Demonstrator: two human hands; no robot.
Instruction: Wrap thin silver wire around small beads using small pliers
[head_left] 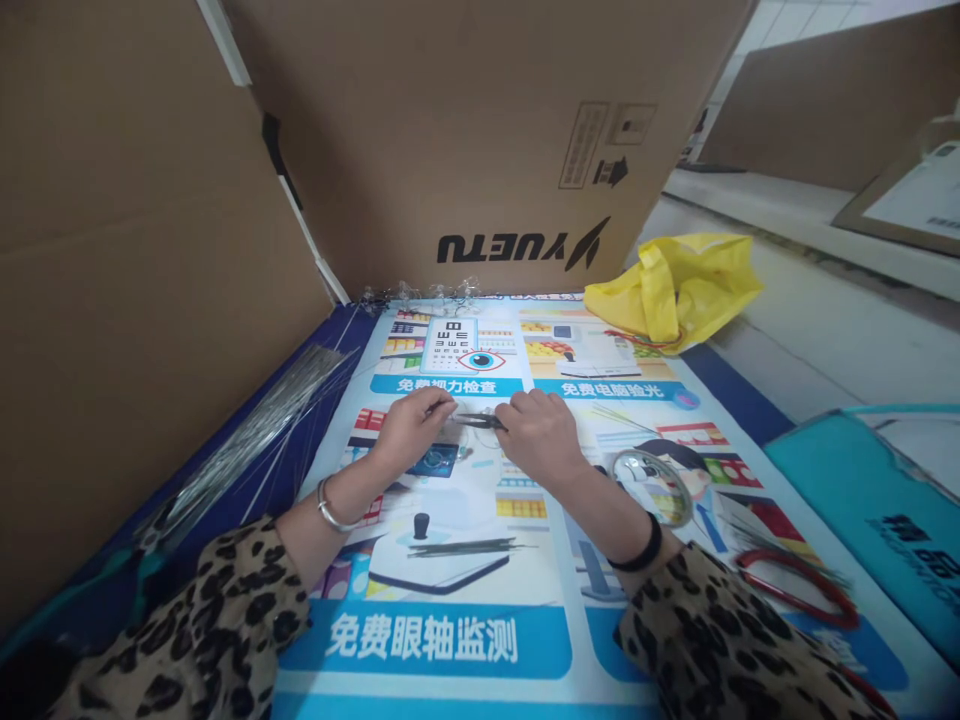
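My right hand (pixel 541 437) is closed around slim dark needle-nose pliers (pixel 478 420), with the jaws pointing left. My left hand (pixel 414 428) pinches thumb and finger together right at the tip of the jaws. What it holds there is too small to make out. Just below the tool, small clear pieces (pixel 459 448) lie on the printed poster (pixel 517 560). A few short dark wires (pixel 465 547) rest nearer to me, between my forearms. To the right of my right wrist sits a round clear coil or roll (pixel 652 487).
Cardboard panels (pixel 480 130) stand behind and at the left. A bundle of thin wires (pixel 259 425) and green-handled pliers (pixel 146 550) lie left. Clear wire pieces (pixel 424 292) sit at the back. Rightward are a yellow bag (pixel 675 295), a red ring (pixel 799 585) and a teal bag (pixel 862 510).
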